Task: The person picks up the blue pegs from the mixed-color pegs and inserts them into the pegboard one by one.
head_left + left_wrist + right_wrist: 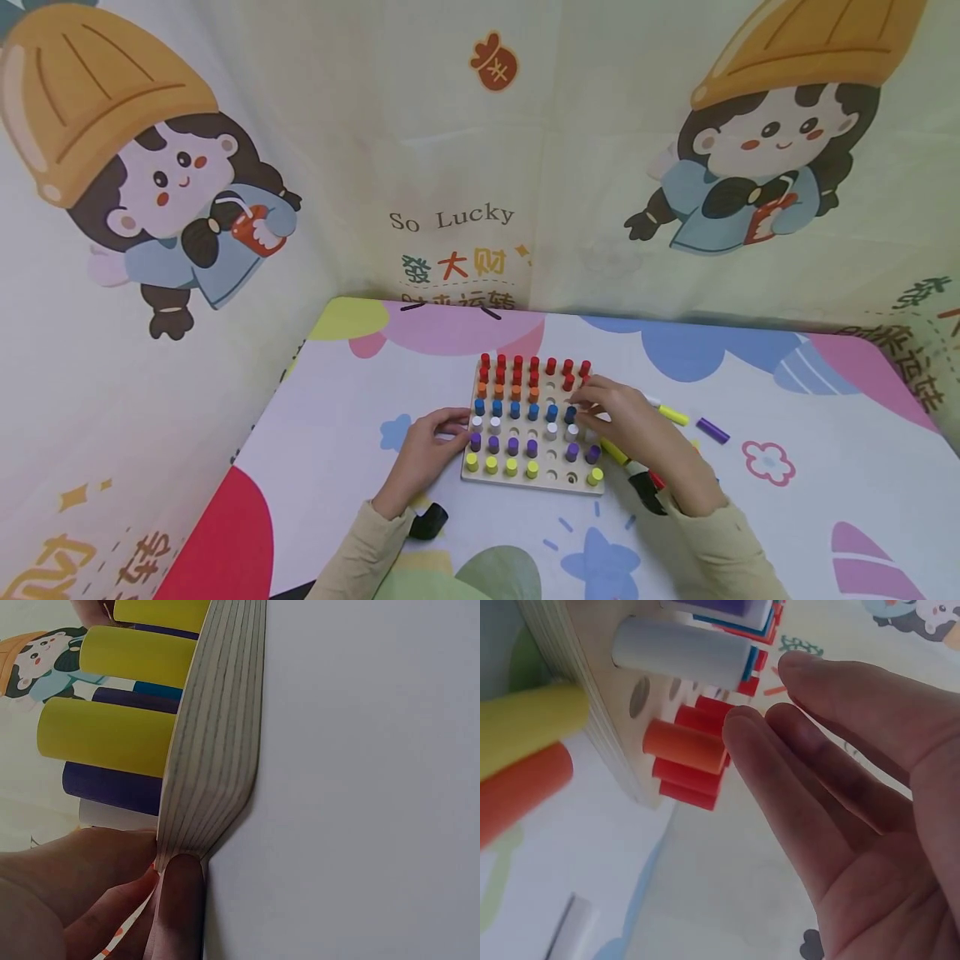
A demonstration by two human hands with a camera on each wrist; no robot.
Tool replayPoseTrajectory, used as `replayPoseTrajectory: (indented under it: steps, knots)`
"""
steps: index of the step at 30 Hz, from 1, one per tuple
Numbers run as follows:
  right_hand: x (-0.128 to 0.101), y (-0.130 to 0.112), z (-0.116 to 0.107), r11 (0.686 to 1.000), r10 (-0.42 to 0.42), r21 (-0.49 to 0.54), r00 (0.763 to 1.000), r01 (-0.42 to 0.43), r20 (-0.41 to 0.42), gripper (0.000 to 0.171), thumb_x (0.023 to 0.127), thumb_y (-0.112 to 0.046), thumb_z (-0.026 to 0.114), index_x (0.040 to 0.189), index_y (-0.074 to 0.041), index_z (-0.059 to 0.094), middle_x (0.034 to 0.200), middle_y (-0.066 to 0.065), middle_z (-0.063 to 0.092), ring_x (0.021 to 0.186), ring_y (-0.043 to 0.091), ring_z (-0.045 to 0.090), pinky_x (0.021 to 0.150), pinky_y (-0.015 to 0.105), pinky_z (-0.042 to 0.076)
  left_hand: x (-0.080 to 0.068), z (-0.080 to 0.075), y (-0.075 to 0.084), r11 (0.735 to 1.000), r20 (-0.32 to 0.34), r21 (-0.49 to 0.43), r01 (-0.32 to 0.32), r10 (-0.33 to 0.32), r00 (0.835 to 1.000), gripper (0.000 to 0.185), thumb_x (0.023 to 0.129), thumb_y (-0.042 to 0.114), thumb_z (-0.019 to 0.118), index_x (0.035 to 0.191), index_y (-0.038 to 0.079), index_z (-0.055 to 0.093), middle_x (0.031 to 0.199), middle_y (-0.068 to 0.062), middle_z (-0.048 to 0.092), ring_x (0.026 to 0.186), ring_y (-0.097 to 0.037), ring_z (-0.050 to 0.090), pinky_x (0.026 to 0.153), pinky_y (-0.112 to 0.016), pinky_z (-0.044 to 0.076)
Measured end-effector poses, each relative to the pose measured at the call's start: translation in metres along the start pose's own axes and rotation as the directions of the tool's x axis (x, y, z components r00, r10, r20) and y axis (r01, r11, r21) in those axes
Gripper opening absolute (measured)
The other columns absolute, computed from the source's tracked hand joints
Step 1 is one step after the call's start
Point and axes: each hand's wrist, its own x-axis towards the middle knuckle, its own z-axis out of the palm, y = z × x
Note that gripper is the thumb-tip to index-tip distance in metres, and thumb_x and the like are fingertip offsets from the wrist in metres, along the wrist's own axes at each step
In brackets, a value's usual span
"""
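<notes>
A wooden peg board [534,483] lay mid-table, its rows of coloured pegs mostly filled, a few holes empty. The left hand [429,446] gripped the board's near-left edge; the right hand [626,421], fingers spread, hovered by an orange peg [684,745]. Loose pegs [711,430] waited alongside.

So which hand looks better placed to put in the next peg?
Probably the right hand: it hovers open over the pegboard beside the loose pegs, while the left hand grips the board's edge.
</notes>
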Motion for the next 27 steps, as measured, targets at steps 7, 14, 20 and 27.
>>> replayPoseTrajectory:
  steps: [7,14,20,27]
  knots:
    - [-0.009,0.002,-0.005,0.999,-0.03,-0.029,0.999,0.029,-0.025,0.024,0.082,-0.007,0.08,0.104,-0.007,0.072,0.097,0.001,0.067,0.09,0.018,0.071,0.079,0.033,0.06,0.0,0.001,-0.002,1.0,-0.003,-0.013,-0.021,0.021,1.0,0.034,0.093,0.019,0.07,0.126,0.013,0.066,0.116,-0.004,0.069,0.099,-0.016,0.066,0.078,-0.02,0.055]
    - [-0.018,0.004,-0.009,0.998,-0.03,-0.057,0.999,0.028,-0.041,0.027,0.08,-0.005,0.081,0.105,-0.008,0.074,0.1,0.003,0.068,0.09,0.018,0.07,0.078,0.035,0.06,0.0,0.0,-0.002,0.999,-0.001,-0.02,-0.035,0.035,0.999,0.034,0.093,0.018,0.07,0.126,0.013,0.066,0.115,-0.004,0.069,0.099,-0.016,0.067,0.078,-0.02,0.056]
    - [-0.024,0.007,-0.017,0.998,-0.008,-0.066,1.0,0.006,-0.028,0.025,0.081,-0.006,0.08,0.104,-0.009,0.073,0.099,0.002,0.067,0.09,0.019,0.069,0.079,0.037,0.06,0.001,0.0,-0.001,1.0,-0.004,-0.017,-0.026,0.026,1.0,0.034,0.093,0.02,0.07,0.126,0.013,0.066,0.115,-0.003,0.069,0.099,-0.015,0.066,0.079,-0.023,0.056]
    - [-0.032,0.014,-0.019,0.994,-0.003,-0.106,1.0,0.0,-0.03,0.022,0.08,-0.006,0.081,0.1,-0.008,0.073,0.094,-0.001,0.066,0.086,0.017,0.069,0.075,0.035,0.06,0.0,-0.002,-0.002,0.999,-0.007,-0.018,-0.044,0.043,0.999,0.035,0.093,0.021,0.071,0.126,0.011,0.066,0.114,-0.004,0.069,0.098,-0.016,0.066,0.079,-0.026,0.057]
